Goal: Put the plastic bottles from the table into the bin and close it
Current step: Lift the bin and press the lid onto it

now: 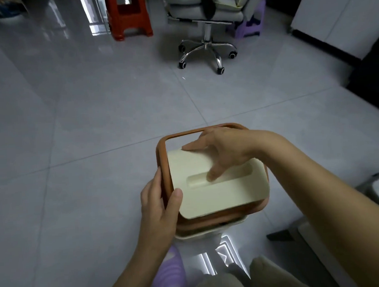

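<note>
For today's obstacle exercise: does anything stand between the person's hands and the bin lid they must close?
Nothing visible does. The left hand already holds the brown frame at the bin's left edge, and the right hand rests directly on the cream lid, a finger in its recessed slot.

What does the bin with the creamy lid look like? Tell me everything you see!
The small square plastic bin stands upright on the grey tiled floor. It has a pale cream body, an orange-brown rim frame and a flat cream lid with a long grip groove, lying slightly askew, so not clearly shut. The left hand grips the frame's left side, thumb on the lid; the right hand rests fingers on the lid's top and groove. Contents are hidden.
</note>
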The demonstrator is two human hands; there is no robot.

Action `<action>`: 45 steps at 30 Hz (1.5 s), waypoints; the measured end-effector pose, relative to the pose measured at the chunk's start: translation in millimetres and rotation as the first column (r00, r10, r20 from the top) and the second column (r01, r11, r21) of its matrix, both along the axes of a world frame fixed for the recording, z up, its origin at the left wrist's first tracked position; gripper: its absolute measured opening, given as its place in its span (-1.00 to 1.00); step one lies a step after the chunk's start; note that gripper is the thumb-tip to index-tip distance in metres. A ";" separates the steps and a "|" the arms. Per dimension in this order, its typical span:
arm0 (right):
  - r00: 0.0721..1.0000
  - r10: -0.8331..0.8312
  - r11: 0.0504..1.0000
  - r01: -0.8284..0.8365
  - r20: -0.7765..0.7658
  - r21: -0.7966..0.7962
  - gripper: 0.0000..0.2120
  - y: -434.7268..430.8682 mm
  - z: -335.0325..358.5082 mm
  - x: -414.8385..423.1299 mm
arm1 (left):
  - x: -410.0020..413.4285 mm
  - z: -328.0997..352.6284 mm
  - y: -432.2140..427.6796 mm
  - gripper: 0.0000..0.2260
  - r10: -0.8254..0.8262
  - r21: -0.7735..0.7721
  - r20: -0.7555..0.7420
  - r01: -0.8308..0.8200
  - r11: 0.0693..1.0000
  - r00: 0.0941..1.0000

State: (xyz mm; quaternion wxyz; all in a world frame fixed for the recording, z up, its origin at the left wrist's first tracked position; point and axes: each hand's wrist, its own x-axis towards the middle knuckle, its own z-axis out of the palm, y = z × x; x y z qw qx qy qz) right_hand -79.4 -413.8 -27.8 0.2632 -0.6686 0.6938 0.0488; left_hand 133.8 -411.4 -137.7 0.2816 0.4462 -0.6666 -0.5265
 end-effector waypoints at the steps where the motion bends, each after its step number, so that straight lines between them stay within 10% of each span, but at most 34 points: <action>1: 1.000 -0.001 1.000 0.001 -0.019 -0.007 -0.20 -2.9 -8.5 -0.2 | 0.0 -1.9 0.6 -0.24 0.002 0.011 0.028 -0.003 1.000 1.000; 7: 0.987 0.045 0.998 -0.050 -0.156 -0.027 -0.13 14.1 -101.7 11.8 | -4.0 -41.9 4.0 -0.22 -0.017 0.083 0.222 -0.001 0.997 0.975; 25: 0.992 -0.095 0.963 0.070 -0.087 -0.261 -0.10 38.3 -126.3 2.1 | -15.7 -60.8 -7.9 -0.59 0.099 0.302 0.076 -0.117 0.946 0.992; 30: 0.681 -0.630 0.673 0.719 0.374 -0.175 -0.28 54.5 -139.4 -25.5 | -34.8 -42.7 -37.6 -0.44 0.106 0.274 0.061 -0.119 0.954 0.992; 34: 0.407 -0.722 0.518 0.854 0.560 0.048 -0.33 52.1 -153.6 -29.4 | -47.1 -42.3 -54.5 -0.37 0.091 0.279 0.100 -0.116 0.953 0.991; 45: 0.394 -0.682 0.511 0.860 0.616 0.016 -0.40 49.3 -173.5 -36.4 | -51.8 -58.0 -55.3 -0.40 0.135 0.298 0.084 -0.154 0.942 0.987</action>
